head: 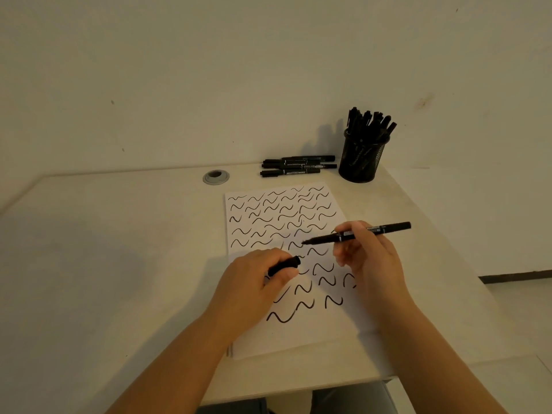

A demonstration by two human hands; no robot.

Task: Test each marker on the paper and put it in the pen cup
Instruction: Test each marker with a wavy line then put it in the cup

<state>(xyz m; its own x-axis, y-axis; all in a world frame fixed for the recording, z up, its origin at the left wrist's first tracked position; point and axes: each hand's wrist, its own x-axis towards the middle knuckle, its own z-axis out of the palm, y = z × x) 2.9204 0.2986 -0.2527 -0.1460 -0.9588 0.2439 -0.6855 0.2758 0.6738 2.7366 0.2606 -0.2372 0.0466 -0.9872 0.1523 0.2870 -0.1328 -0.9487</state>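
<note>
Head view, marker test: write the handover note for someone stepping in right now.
Right hand: holds the uncapped marker, tip over the middle of the paper.
Left hand: holds its cap above the paper.
Pen cup: far right of the desk, already full of markers.
Untested markers: a few lying by the wall, left of the cup.
Done: many squiggles cover the paper.
Left: mark with this one if not yet done, recap it, drop it in the cup, then test the lying ones.

Dim, warm light; soft shadows fall leftward, and wide-angle distortion bends the edges.
</note>
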